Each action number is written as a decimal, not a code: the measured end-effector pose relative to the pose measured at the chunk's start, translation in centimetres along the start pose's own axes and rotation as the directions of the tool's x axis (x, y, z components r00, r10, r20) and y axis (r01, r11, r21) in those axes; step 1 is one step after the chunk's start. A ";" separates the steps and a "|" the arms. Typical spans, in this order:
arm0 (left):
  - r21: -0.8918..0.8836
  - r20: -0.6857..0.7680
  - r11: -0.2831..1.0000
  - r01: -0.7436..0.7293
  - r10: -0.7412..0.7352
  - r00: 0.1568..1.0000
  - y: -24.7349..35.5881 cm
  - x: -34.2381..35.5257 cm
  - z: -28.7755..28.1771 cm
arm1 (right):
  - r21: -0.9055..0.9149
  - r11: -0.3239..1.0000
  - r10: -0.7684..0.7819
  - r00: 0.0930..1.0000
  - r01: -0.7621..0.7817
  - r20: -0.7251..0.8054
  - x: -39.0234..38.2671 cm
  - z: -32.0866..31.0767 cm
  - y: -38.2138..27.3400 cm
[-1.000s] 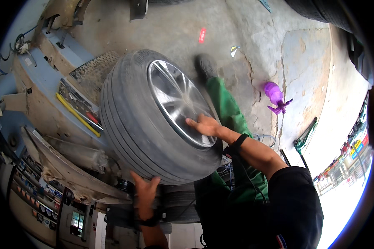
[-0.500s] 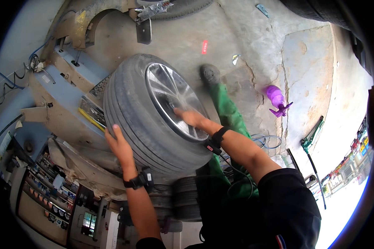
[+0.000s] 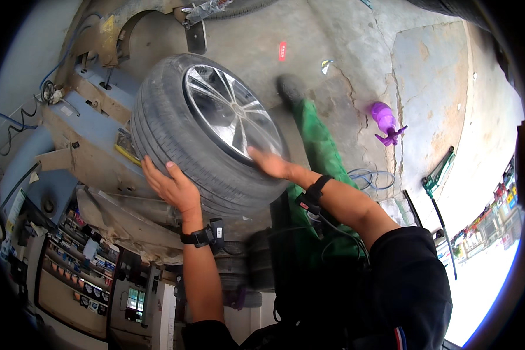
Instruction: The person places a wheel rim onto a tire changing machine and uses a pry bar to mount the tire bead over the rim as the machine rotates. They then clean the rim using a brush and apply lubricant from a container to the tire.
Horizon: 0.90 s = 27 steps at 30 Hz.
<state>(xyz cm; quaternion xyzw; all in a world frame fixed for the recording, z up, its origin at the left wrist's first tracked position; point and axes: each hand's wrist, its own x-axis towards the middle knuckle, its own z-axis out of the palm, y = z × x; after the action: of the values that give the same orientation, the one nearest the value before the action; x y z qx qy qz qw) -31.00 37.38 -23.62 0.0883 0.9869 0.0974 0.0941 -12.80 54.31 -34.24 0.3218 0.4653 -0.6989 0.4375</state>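
Observation:
A car wheel, a grey-black tyre (image 3: 184, 137) on a silver spoked rim (image 3: 237, 109), stands tilted before me. My left hand (image 3: 174, 185) lies against the tread at its near left side, fingers stretched and thumb apart. At the lower edge of the rim, my right hand (image 3: 269, 163) is hooked over the rim, with some of its fingers hidden. Black straps with small devices are around both wrists. Beside the wheel shows my green trouser leg (image 3: 321, 146), with a dark shoe (image 3: 290, 90) beyond it.
A grey-blue and brown machine (image 3: 93, 134) stands to the left, with a yellow-handled tool (image 3: 127, 155) on it. On the cracked concrete floor are a purple spray bottle (image 3: 385, 121), a green-and-black jack-like tool (image 3: 436, 178) and a blue hose (image 3: 373, 181). Stacked tyres (image 3: 239, 271) stand nearer.
The wheel has turned, so its spokes sit differently, and it appears higher and further left in the picture. Both hands have stayed on it. The view has shifted slightly.

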 end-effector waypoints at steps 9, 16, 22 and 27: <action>0.017 -0.025 0.998 -0.065 0.066 0.998 -1.2 -3.9 -0.2 | -0.188 0.977 -0.109 0.994 0.106 -0.007 -0.8 -0.5 3.0; 0.005 -0.080 0.997 -0.081 0.081 0.994 -0.9 -9.7 0.2 | -0.292 0.903 -0.399 0.869 0.317 -0.293 2.0 -5.2 -4.2; -0.005 -0.116 0.998 -0.057 0.056 0.992 -1.8 -16.0 1.4 | -0.285 0.897 -0.411 0.875 0.338 -0.256 2.6 -5.0 -14.0; -0.015 -0.174 0.998 -0.065 0.061 0.983 -2.7 -21.4 2.6 | -0.298 0.906 -0.388 0.868 0.299 -0.310 1.9 -2.8 -13.9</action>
<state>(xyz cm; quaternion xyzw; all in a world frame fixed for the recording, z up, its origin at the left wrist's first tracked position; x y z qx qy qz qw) -10.24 31.09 -23.10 0.1096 0.9870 0.1175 0.0058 -26.14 58.88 -31.71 0.3010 0.6691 -0.6329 0.2474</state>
